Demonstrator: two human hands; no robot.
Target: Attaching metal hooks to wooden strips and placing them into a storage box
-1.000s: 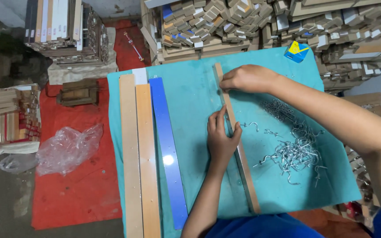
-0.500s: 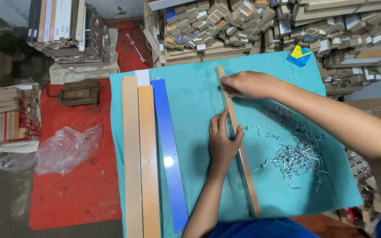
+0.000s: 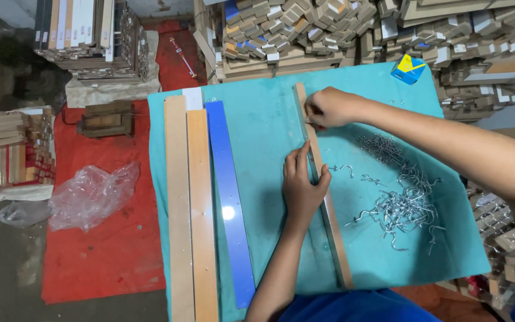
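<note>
Teal cloth-covered worktable [image 3: 269, 119] among stacks of cut wooden strips, with both hands working on one long narrow strip.

Since a second ago the view has drifted slightly, while the long brown wooden strip with a metal edge [image 3: 322, 185] has stayed put, lying lengthwise on the cloth between the glossy blue strip [image 3: 227, 197] and the heap of small silver metal hooks [image 3: 403, 203]; two pale wooden boards [image 3: 189, 209] lie further left. Left hand [image 3: 301, 185] still lies flat, fingers together, pressing the strip mid-length. Right hand [image 3: 328, 107] remains at the far end, fingertips pinched narrowly against the strip; whether they hold a hook I cannot tell. A small blue-and-yellow box [image 3: 409, 68] sits at the table corner.
</note>
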